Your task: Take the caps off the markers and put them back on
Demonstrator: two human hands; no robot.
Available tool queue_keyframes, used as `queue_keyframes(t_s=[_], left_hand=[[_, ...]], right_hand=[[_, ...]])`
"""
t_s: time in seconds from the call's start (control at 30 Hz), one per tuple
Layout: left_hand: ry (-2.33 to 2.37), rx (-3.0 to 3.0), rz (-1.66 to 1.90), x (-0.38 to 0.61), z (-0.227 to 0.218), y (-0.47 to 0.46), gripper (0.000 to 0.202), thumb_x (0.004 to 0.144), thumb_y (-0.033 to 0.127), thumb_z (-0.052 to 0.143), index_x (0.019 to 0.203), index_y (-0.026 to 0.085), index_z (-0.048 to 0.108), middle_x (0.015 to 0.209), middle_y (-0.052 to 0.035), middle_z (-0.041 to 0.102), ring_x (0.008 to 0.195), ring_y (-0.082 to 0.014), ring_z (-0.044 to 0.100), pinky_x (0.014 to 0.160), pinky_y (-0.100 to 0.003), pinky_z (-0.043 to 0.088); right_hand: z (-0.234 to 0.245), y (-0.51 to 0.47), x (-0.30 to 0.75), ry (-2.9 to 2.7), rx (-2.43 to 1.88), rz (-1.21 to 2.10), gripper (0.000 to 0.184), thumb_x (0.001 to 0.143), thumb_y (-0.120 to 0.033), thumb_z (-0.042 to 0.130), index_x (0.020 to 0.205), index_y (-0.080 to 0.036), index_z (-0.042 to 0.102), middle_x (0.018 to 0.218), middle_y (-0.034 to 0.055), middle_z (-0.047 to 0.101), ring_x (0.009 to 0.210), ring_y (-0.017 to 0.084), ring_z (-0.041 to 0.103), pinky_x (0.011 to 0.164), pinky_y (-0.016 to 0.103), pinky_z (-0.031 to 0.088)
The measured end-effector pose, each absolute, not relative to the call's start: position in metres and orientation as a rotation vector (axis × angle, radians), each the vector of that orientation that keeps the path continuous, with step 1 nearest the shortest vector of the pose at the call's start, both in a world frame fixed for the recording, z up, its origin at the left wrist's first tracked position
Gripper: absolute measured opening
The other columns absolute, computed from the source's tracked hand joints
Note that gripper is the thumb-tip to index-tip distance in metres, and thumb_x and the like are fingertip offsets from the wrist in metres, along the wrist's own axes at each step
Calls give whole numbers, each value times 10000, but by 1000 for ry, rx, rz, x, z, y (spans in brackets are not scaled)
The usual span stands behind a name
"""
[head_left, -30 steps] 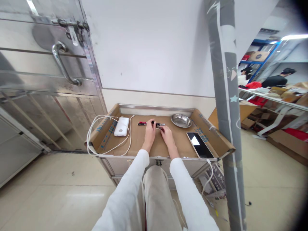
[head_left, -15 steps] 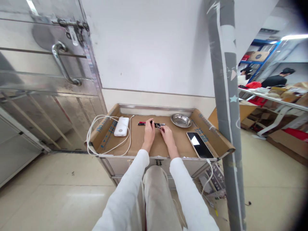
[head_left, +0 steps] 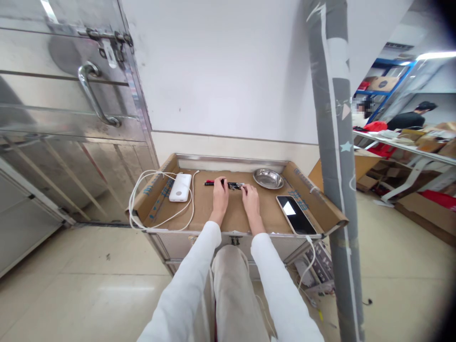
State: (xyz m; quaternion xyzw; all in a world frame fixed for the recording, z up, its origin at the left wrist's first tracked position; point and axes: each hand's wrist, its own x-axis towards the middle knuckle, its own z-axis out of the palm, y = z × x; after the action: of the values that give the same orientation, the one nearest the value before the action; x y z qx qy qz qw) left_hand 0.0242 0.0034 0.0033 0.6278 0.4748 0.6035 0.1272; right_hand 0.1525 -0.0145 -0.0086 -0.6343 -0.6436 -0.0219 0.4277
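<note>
My left hand point(head_left: 221, 195) is closed, its fingertips around a black pen point(head_left: 234, 186) that points to the right. My right hand point(head_left: 251, 199) pinches at the right end of this pen, where a silvery part shows. More slim pens, one dark and one with red point(head_left: 209, 183), lie level behind my left fingers, and their middles are hidden. How many pens there are, I cannot tell. Both hands stay low over the brown cardboard lining point(head_left: 203, 211) of the table.
A white power bank point(head_left: 180, 187) with a looped white cable point(head_left: 133, 199) lies at left. A round metal bowl point(head_left: 268, 178) stands back right, and a phone point(head_left: 296, 215) lies front right. A grey wrapped pole point(head_left: 335, 142) leans beside the table. Two people are in the background.
The pen in my hands has swung from a downward slant to nearly level, closer to the other pens. My right fingertips have shifted slightly right.
</note>
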Motion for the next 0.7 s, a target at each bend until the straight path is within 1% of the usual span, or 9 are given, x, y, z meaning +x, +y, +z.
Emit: queue_keyframes(t_s=[0.1, 0.17, 0.23, 0.4, 0.5, 0.6, 0.7], left_hand=[[1290, 2066, 1452, 25, -1, 5, 139, 936, 281, 414, 950, 190, 517, 923, -52, 606, 857, -160, 582, 807, -296, 468], [1294, 2218, 1253, 25, -3, 4, 99, 917, 255, 457, 887, 193, 528, 889, -40, 613, 869, -172, 580, 809, -308, 463], [1346, 2313, 1127, 25, -3, 4, 75, 903, 226, 480, 859, 193, 532, 877, -36, 619, 891, -182, 575, 828, -322, 454], [1468, 2390, 1073, 26, -2, 3, 39, 891, 199, 499, 865, 188, 525, 894, -41, 604, 906, -185, 551, 856, -329, 440], [1500, 2381, 1066, 27, -3, 3, 28, 889, 195, 501, 877, 184, 524, 922, -51, 581, 934, -190, 529, 830, -315, 450], [1527, 2350, 1044, 28, -4, 3, 47, 896, 183, 482, 897, 181, 529, 954, -60, 559, 963, -197, 508, 809, -306, 458], [1548, 2322, 1026, 28, -5, 4, 84, 904, 170, 455, 930, 179, 535, 989, -69, 539, 988, -200, 494, 823, -312, 457]], right_hand=[[-8, -15, 153, -1528, -1626, -102, 300, 944, -287, 317, 963, -163, 590, 961, 114, 631, 906, 219, 533, 830, 326, 409], [-8, -15, 154, -1499, -1641, -127, 311, 947, -294, 308, 953, -163, 590, 957, 112, 626, 904, 220, 526, 831, 326, 402], [-8, -15, 154, -1480, -1650, -140, 317, 949, -299, 302, 953, -165, 589, 955, 105, 623, 898, 217, 521, 825, 321, 398], [-7, -15, 154, -1499, -1694, -145, 320, 955, -297, 298, 962, -161, 587, 963, 108, 609, 908, 212, 514, 829, 313, 389], [-8, -15, 153, -1536, -1700, -148, 318, 956, -299, 306, 975, -159, 590, 971, 111, 605, 904, 209, 518, 825, 309, 394], [-11, -14, 153, -1590, -1706, -156, 314, 956, -297, 319, 995, -154, 596, 969, 110, 605, 903, 208, 527, 813, 301, 403], [-12, -13, 152, -1639, -1718, -160, 300, 954, -283, 336, 1016, -155, 600, 968, 104, 609, 901, 199, 537, 807, 291, 407]])
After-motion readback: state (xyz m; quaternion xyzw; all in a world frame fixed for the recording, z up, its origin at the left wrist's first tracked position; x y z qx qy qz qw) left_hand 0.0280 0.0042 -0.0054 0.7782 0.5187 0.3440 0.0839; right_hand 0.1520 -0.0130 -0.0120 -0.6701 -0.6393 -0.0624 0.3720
